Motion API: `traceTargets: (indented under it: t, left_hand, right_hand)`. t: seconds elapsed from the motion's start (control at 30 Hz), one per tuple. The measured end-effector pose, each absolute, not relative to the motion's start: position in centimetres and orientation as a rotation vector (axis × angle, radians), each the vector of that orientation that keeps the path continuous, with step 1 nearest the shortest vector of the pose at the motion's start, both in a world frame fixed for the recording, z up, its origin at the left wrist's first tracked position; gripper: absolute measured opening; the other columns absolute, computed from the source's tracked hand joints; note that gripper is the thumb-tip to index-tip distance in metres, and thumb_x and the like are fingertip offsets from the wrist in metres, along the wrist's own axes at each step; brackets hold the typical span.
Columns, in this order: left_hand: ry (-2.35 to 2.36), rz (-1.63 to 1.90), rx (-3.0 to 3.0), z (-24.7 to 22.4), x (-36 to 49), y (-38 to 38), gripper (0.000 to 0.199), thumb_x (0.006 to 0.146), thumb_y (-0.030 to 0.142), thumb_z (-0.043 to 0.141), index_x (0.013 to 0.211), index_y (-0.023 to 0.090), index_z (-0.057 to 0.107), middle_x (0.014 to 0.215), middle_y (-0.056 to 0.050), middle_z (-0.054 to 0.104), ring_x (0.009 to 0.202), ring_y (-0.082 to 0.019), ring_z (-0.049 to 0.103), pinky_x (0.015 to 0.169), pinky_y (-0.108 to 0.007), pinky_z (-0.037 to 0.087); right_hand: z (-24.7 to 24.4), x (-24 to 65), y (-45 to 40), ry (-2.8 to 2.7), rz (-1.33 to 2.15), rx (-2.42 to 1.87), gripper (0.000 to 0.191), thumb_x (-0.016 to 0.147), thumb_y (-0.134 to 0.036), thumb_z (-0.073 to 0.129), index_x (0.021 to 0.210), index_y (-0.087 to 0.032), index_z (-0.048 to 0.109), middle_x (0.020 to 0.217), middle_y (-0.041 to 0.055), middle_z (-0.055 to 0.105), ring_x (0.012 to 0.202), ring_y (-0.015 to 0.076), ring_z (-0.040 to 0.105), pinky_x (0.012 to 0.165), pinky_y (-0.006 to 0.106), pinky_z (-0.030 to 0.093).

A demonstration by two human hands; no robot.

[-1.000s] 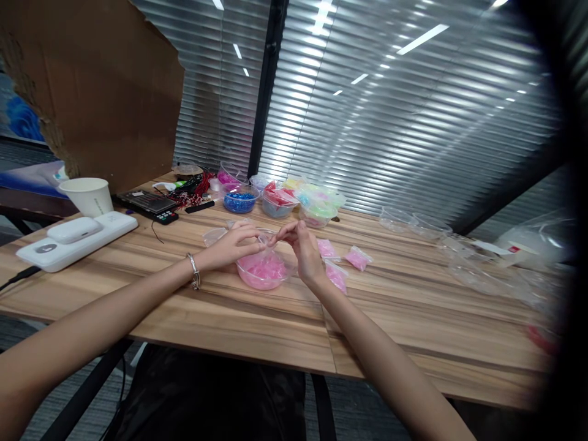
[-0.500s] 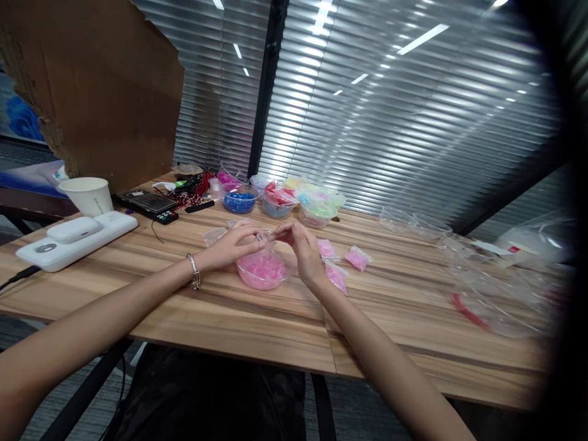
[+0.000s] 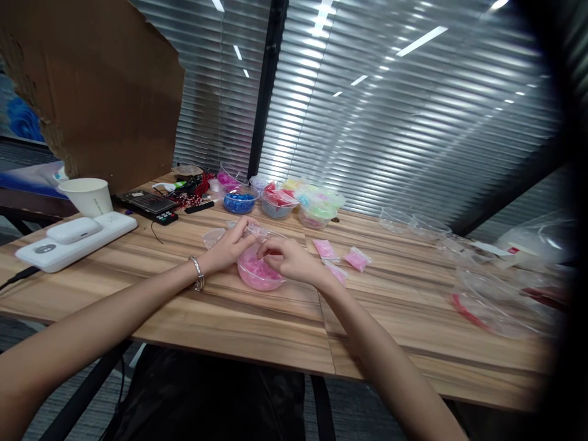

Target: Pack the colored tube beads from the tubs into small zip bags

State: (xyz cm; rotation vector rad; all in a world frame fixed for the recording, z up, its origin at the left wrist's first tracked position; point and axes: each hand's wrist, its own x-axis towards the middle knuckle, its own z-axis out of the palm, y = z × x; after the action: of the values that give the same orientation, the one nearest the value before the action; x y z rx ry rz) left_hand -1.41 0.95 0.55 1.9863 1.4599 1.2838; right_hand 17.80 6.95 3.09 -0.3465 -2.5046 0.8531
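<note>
A clear round plastic bowl (image 3: 261, 284) of pink shredded pieces (image 3: 257, 267) stands on the table in front of me. My left hand (image 3: 229, 247) is at the bowl's left rim, thumb and fingers closed on a small clear plastic bag (image 3: 255, 229) above the bowl. My right hand (image 3: 290, 260) reaches over the right rim with its fingers curled down into the pink pieces; the fingertips are partly hidden. Small pink-filled packets (image 3: 325, 248) lie just right of the bowl, one of them (image 3: 357, 258) a little farther off.
Behind are bowls of blue pieces (image 3: 239, 202), red packets (image 3: 280, 195) and pale packets (image 3: 321, 199). Clear empty bowls (image 3: 487, 306) lie at right. A paper cup (image 3: 90, 197), white power bank (image 3: 82, 240), remote (image 3: 166, 217) and cardboard sheet (image 3: 114, 92) are at left.
My right hand has left the bag and come down into the pink pieces. My left hand has tilted upward slightly, still at the bag. A blurred dark-red shape has moved inward at the right edge.
</note>
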Motion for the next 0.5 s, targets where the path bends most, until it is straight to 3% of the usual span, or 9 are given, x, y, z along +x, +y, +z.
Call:
traceTargets:
  t: [0.13, 0.23, 0.5]
  left_hand:
    - [1.440, 1.279, 2.016, 0.48, -1.10, 0.99, 0.034, 0.094, 0.045, 0.042, 0.116, 0.020, 0.044, 0.104, -0.005, 0.057, 0.098, -0.022, 0.054, 0.088, -0.035, 0.041]
    - [1.426, 1.276, 2.031, 0.31, -0.89, 0.98, 0.035, 0.094, 0.047, 0.042, 0.116, 0.019, 0.045, 0.106, -0.006, 0.057, 0.100, -0.023, 0.054, 0.088, -0.036, 0.041]
    - [1.387, 1.269, 2.014, 0.46, -0.66, 0.74, 0.034, 0.095, 0.043, 0.043, 0.119, 0.019, 0.045, 0.109, -0.006, 0.056, 0.103, -0.023, 0.054, 0.091, -0.036, 0.039]
  right_hand:
    - [3.66, 17.88, 6.85, -2.791, 0.713, -0.290, 0.022, 0.081, -0.012, 0.057, 0.099, -0.018, 0.069, 0.104, 0.0056, 0.066, 0.095, 0.0198, 0.058, 0.083, 0.031, 0.043]
    - [3.56, 17.81, 7.05, -2.894, 0.664, -0.316, 0.024, 0.081, -0.018, 0.061, 0.104, -0.018, 0.068, 0.106, 0.0068, 0.066, 0.093, 0.0207, 0.059, 0.081, 0.031, 0.044]
    - [3.43, 17.87, 7.19, -2.921, 0.664, -0.357, 0.027, 0.078, -0.011, 0.062, 0.103, -0.018, 0.068, 0.102, 0.0055, 0.066, 0.090, 0.0193, 0.059, 0.079, 0.029, 0.044]
